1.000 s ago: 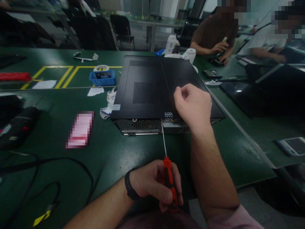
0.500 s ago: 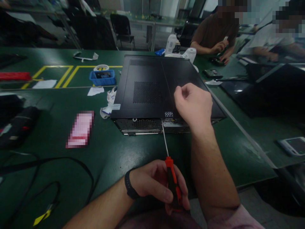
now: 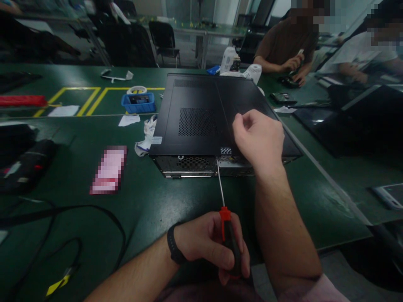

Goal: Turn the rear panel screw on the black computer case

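Note:
A black desktop computer case [image 3: 201, 94] lies flat on the green table, its rear panel facing me. My left hand [image 3: 217, 247] is closed around the red and black handle of a screwdriver [image 3: 231, 239]. The thin shaft runs away from me, and its tip meets the rear panel just under the top edge, near a small patterned label [image 3: 226, 150]. On the right part of the case top rests my right hand [image 3: 261, 136], fingers curled in; whatever they hold, if anything, is hidden.
Left of the case are white gloves [image 3: 146, 140], a blue bin [image 3: 138, 103], a phone [image 3: 108, 170] and black cables [image 3: 103, 212]. Another phone [image 3: 390, 195] lies at the right. Across the table, a co-worker's hands [image 3: 296, 69] handle a small part.
The screwdriver handle has turned in my left hand, its red strip now facing another way. My right hand stays on the case. The whole view has shifted slightly.

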A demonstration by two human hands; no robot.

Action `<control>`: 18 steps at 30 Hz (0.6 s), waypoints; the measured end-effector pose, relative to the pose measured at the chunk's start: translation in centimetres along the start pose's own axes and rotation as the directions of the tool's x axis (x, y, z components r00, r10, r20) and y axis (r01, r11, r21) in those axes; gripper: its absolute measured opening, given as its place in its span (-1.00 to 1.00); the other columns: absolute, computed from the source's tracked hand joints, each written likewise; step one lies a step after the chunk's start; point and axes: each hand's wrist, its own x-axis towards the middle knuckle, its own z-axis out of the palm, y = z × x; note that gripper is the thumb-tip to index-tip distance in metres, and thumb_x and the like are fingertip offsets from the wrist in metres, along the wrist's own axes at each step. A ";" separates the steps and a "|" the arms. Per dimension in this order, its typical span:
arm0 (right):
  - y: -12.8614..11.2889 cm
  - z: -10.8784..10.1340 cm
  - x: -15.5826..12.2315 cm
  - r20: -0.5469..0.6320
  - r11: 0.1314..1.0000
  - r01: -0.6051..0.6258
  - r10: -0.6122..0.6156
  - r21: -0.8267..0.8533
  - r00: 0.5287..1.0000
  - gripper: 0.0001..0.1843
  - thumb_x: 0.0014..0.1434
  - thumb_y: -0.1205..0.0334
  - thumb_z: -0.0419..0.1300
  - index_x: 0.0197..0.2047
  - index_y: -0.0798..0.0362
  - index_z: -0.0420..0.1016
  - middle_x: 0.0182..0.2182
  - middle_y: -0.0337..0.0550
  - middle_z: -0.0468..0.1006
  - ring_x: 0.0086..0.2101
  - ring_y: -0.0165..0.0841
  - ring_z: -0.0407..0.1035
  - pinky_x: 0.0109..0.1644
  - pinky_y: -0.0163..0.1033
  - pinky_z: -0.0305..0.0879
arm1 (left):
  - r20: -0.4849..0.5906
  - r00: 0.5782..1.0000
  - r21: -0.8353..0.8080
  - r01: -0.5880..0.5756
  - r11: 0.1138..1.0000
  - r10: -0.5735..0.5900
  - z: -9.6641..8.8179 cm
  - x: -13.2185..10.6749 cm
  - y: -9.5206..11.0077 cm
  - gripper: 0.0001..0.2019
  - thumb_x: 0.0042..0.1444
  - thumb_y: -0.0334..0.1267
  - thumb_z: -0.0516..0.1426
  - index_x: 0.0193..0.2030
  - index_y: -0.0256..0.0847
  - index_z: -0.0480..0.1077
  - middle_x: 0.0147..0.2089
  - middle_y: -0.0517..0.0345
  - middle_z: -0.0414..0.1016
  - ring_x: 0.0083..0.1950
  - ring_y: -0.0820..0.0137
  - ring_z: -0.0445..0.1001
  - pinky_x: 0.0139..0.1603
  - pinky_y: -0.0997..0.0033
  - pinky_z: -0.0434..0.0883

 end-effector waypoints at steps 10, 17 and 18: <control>0.2 0.3 0.0 -0.031 0.999 0.032 -0.032 0.001 0.999 -0.60 0.38 -0.09 0.07 -0.29 -0.04 0.58 -0.37 -0.05 0.60 -0.32 -0.18 0.40 -0.12 -0.03 0.32 | -0.108 0.985 0.027 0.136 0.990 -0.132 0.9 -0.4 0.9 -0.57 -0.10 -0.23 0.52 -0.08 -0.32 0.63 -0.24 -0.01 0.67 -0.40 0.42 0.59 -0.45 0.50 0.57; 0.1 0.2 0.0 -0.015 1.000 0.021 -0.021 0.007 1.000 -0.62 0.39 -0.06 0.07 -0.28 -0.04 0.56 -0.36 -0.05 0.60 -0.30 -0.16 0.42 -0.10 -0.01 0.31 | -0.098 0.994 0.027 0.048 0.998 -0.045 0.4 -0.2 0.4 -0.62 -0.13 -0.31 0.54 -0.17 -0.31 0.60 -0.29 0.07 0.67 -0.47 0.46 0.59 -0.54 0.57 0.53; 0.1 0.2 0.0 -0.015 1.000 0.020 -0.020 0.007 1.000 -0.63 0.38 -0.06 0.07 -0.28 -0.03 0.56 -0.36 -0.05 0.60 -0.30 -0.16 0.42 -0.10 -0.02 0.31 | -0.096 0.995 0.025 0.036 0.999 -0.033 0.3 -0.2 0.3 -0.62 -0.13 -0.32 0.54 -0.17 -0.31 0.58 -0.29 0.08 0.67 -0.47 0.46 0.59 -0.53 0.57 0.53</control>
